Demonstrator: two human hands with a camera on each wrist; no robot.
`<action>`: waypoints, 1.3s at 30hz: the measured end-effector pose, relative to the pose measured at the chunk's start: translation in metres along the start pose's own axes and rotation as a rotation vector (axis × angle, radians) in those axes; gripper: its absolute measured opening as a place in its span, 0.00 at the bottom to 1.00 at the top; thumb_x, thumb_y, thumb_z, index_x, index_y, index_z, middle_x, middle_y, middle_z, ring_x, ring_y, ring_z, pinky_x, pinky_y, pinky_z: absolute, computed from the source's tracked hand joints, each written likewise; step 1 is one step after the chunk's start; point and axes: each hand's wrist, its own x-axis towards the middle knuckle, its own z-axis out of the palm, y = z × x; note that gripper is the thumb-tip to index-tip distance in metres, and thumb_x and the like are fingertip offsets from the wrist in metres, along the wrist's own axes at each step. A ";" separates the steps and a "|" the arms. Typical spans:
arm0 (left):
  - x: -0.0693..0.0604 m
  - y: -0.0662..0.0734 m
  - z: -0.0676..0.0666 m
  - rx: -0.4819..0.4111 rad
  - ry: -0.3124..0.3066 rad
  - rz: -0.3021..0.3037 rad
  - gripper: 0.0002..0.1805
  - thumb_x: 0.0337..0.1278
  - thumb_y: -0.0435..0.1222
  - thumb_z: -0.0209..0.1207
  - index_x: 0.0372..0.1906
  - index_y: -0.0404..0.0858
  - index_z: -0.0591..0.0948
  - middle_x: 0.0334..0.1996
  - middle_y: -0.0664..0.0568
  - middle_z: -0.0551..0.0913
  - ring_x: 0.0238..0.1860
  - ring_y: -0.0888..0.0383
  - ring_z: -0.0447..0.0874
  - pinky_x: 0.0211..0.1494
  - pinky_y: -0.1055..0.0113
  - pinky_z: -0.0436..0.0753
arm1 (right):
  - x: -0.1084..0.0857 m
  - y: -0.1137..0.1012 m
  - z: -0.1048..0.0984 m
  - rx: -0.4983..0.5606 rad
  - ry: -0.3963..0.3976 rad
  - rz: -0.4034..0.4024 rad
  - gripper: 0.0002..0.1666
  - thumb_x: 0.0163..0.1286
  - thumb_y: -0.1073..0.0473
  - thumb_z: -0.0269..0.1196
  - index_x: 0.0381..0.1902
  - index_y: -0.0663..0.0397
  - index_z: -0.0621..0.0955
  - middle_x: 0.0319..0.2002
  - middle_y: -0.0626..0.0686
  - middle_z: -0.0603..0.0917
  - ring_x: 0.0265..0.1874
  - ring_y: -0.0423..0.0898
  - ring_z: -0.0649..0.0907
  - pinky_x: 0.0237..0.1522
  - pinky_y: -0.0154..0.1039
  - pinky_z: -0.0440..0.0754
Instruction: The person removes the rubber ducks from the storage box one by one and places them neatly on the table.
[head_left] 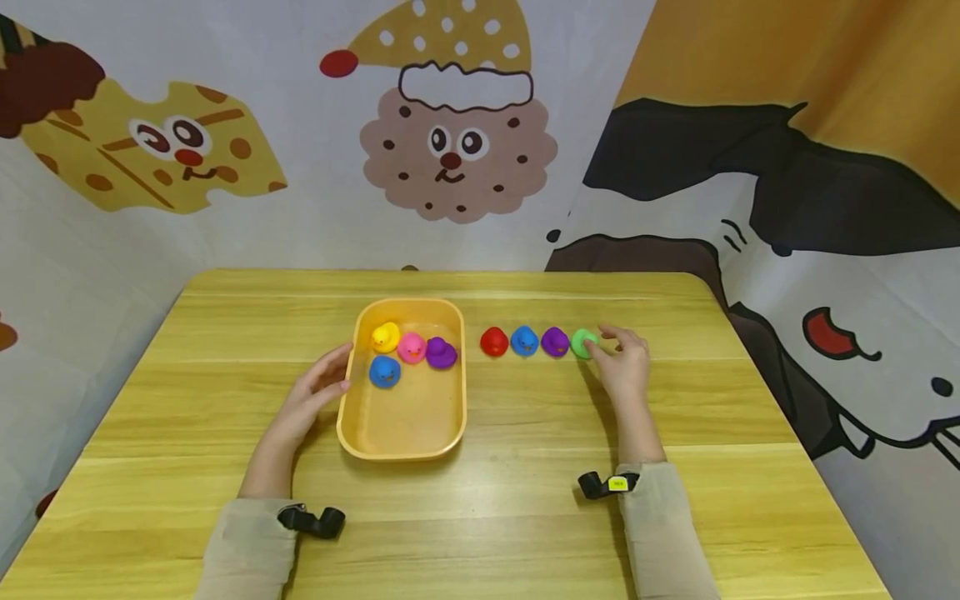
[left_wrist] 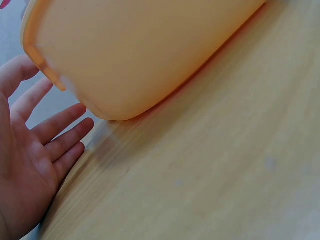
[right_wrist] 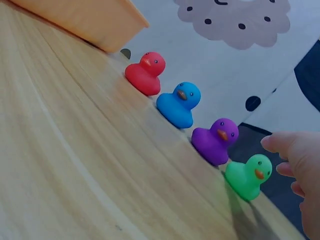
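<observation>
Two forearms (head_left: 266,471) reach over the desk (head_left: 525,525) in the head view: the left hand (head_left: 307,396) lies against an orange tray (head_left: 401,429) of four ducks (head_left: 412,348), the right hand (head_left: 627,365) beside a green duck (head_left: 582,342) ending a row (head_left: 524,342); cartoon cloth (head_left: 300,242) hangs behind. In the left wrist view, straight fingers flank the tray, its top cut off. In the right wrist view, relaxed fingers grasp nothing; thumb contact is hard to make out.

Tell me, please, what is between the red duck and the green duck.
A blue duck, next to the red duck, and a purple duck, next to the green duck; the head and right wrist views both show this row.
</observation>
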 end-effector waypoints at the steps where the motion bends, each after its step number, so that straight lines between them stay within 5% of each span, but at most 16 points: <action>1: 0.000 0.000 0.000 0.000 0.000 0.002 0.30 0.68 0.31 0.52 0.72 0.36 0.61 0.67 0.34 0.63 0.65 0.48 0.64 0.58 0.75 0.68 | 0.000 -0.002 -0.001 0.000 0.008 -0.007 0.22 0.57 0.57 0.72 0.49 0.60 0.83 0.43 0.57 0.83 0.40 0.53 0.72 0.40 0.42 0.66; 9: 0.000 0.000 0.000 -0.006 -0.002 0.014 0.29 0.68 0.30 0.52 0.72 0.35 0.60 0.67 0.33 0.62 0.63 0.54 0.65 0.58 0.75 0.69 | -0.002 -0.025 -0.002 0.061 0.069 -0.070 0.19 0.55 0.61 0.73 0.45 0.62 0.84 0.40 0.58 0.84 0.37 0.53 0.74 0.40 0.41 0.67; 19: 0.000 0.000 0.000 -0.003 0.000 0.012 0.29 0.68 0.30 0.52 0.72 0.35 0.61 0.67 0.33 0.62 0.63 0.56 0.66 0.57 0.75 0.69 | -0.009 -0.055 0.005 0.174 0.052 -0.156 0.18 0.54 0.64 0.73 0.42 0.65 0.85 0.37 0.59 0.84 0.39 0.62 0.74 0.42 0.53 0.69; 29: 0.000 0.000 0.000 -0.001 0.001 0.016 0.29 0.68 0.30 0.52 0.72 0.35 0.61 0.67 0.33 0.63 0.61 0.60 0.67 0.57 0.75 0.70 | -0.021 -0.085 0.015 0.218 -0.027 -0.254 0.17 0.54 0.65 0.74 0.42 0.64 0.85 0.38 0.57 0.84 0.39 0.52 0.74 0.42 0.48 0.71; 39: 0.000 0.000 0.000 -0.001 0.002 0.012 0.29 0.68 0.30 0.52 0.72 0.35 0.61 0.67 0.33 0.63 0.61 0.59 0.67 0.57 0.75 0.70 | -0.031 -0.115 0.033 0.206 -0.155 -0.397 0.18 0.53 0.63 0.75 0.43 0.61 0.85 0.40 0.55 0.85 0.41 0.52 0.75 0.42 0.48 0.70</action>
